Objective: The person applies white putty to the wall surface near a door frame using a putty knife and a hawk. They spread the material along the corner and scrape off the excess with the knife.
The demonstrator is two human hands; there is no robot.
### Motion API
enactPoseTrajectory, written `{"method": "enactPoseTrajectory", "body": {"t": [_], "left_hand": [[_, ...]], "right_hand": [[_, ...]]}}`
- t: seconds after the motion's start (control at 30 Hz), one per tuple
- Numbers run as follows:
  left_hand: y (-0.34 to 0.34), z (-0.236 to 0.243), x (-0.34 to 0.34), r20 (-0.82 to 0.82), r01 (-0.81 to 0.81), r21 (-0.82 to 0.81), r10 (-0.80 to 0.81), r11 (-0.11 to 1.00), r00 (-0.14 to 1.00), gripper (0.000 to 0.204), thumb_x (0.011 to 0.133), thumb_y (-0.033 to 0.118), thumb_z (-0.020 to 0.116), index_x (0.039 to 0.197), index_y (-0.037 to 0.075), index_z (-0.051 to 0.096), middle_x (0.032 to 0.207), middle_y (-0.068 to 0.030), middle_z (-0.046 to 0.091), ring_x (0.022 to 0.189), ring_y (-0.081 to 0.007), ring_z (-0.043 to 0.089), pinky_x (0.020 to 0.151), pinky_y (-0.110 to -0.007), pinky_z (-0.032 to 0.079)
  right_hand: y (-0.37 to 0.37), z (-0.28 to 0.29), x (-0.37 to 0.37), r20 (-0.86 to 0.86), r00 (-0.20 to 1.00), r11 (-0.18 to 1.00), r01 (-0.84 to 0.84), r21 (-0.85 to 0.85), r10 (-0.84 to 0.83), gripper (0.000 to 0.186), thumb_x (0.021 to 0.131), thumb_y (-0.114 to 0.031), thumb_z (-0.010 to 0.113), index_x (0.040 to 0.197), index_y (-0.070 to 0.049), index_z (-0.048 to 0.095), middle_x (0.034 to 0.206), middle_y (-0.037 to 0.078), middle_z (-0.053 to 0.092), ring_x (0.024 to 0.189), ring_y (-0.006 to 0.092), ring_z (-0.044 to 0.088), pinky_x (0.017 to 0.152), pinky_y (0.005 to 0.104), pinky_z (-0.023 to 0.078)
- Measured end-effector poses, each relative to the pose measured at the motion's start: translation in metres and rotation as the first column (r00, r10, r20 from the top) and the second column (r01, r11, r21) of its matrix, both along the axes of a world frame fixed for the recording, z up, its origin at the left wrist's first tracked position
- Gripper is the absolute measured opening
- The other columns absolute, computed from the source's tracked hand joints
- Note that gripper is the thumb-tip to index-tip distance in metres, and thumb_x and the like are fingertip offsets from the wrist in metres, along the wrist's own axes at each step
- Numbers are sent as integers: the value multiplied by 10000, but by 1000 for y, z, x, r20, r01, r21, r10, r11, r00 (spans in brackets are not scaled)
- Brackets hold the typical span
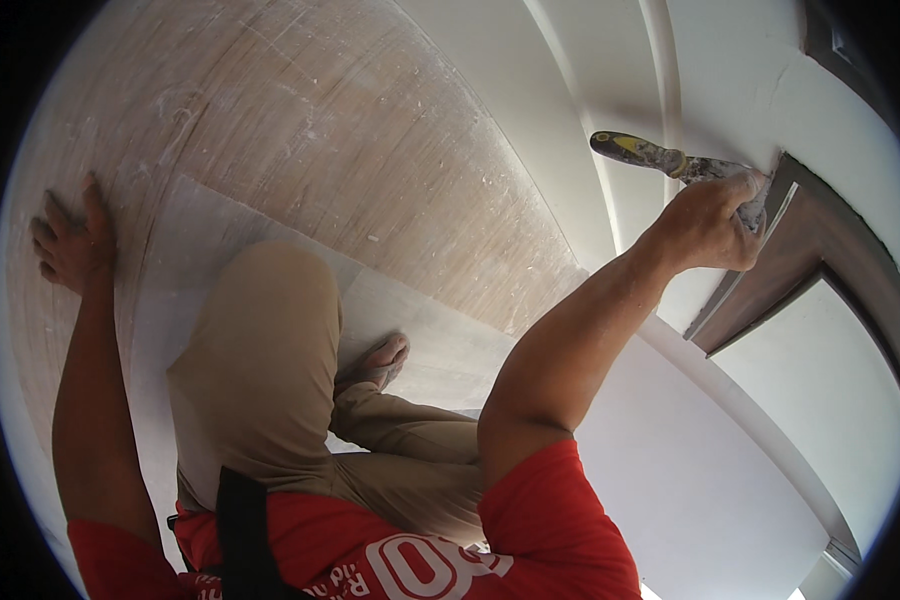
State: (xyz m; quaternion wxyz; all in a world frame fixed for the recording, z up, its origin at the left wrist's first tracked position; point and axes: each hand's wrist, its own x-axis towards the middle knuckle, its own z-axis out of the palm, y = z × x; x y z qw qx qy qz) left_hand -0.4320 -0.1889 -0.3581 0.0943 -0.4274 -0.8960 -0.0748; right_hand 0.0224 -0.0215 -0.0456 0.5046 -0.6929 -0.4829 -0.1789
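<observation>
My left hand (75, 240) rests with fingers spread on the dusty wood-look floor at the far left. My right hand (715, 225) is raised at the right, closed around the blade end of a putty knife (650, 155). The knife's black and yellow handle points left, away from my fist, and is smeared with pale residue. Something grey and crusted shows between my fingers; I cannot tell whether it is the blade or a lump of filler. This hand is close to the corner of a brown door frame (805, 215) and the white wall.
White dust and small crumbs lie on the floor (300, 110). Its surface under my bent knee looks paler and greyer. A white wall with raised moulding (660, 60) curves along the right. My sandalled foot (380, 360) is on the floor at centre.
</observation>
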Motion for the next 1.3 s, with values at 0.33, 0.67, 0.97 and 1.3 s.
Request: {"method": "enactPoseTrajectory", "body": {"t": [0.33,0.67,0.97,1.3], "left_hand": [[-1,-10,-5,-106,-4,-1,4,1000,994,873,780,802,357,1443,235,331,1493,-166,260,1392,-322,200,1103,-523,136],[-1,-5,-5,-86,20,34,-17,999,996,857,781,793,384,1426,229,369,1478,-161,292,1376,-305,240,1093,-508,157],[-6,-9,-10,-87,-3,11,4,1000,996,856,773,797,388,1425,243,370,1486,-160,280,1382,-307,230,1098,-513,156],[-2,-6,-5,-92,-22,31,25,999,995,857,782,796,368,1433,238,355,1488,-156,279,1382,-328,227,1104,-526,143]], "right_hand": [[-19,-3,45,52,998,998,25,60,-29,277,852,-124,596,826,151,622,779,169,659,664,197,630,563,310,513],[-4,4,1,-64,997,999,-30,22,31,320,821,-136,636,788,180,596,817,200,654,699,220,640,591,302,527],[-12,1,14,-30,999,998,21,55,-19,304,816,-128,596,789,174,618,786,189,650,690,212,625,586,316,519],[-11,-10,7,81,997,998,26,-52,-22,347,871,-216,623,820,127,636,697,134,632,608,180,607,548,279,510]]}}
